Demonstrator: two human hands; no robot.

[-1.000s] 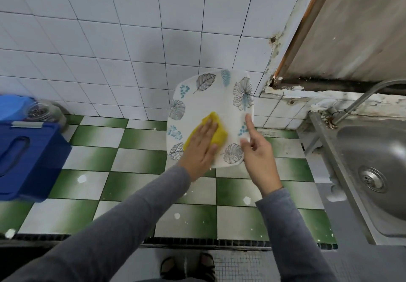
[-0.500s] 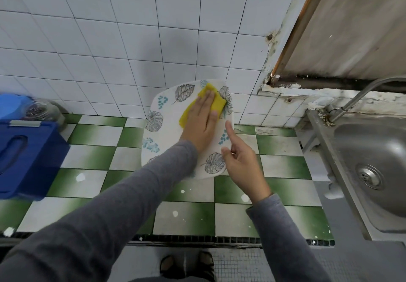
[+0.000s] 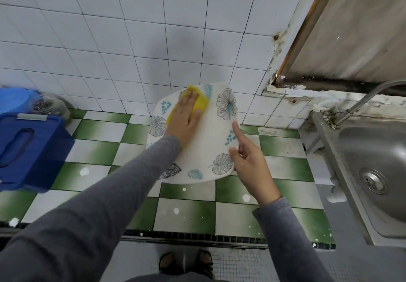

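Observation:
A white plate (image 3: 212, 141) with grey and teal leaf prints is held tilted above the green-and-white tiled counter. My right hand (image 3: 250, 163) grips its lower right rim, thumb on the face and index finger lying straight along the edge. My left hand (image 3: 185, 120) lies flat with straight fingers on a yellow sponge (image 3: 201, 101), pressing it against the plate's upper left part. Most of the sponge is hidden under my palm.
A steel sink (image 3: 373, 172) with a drain and a tap (image 3: 362, 99) is at the right. A blue plastic box (image 3: 28, 150), a blue basin (image 3: 13, 98) and a glass jar (image 3: 47, 106) stand at the left. A white tiled wall rises behind the checkered counter (image 3: 186, 211).
My left hand slid the sponge from the plate's middle up to its top and now toward the upper left. The plate tilted and turned slightly in my right hand.

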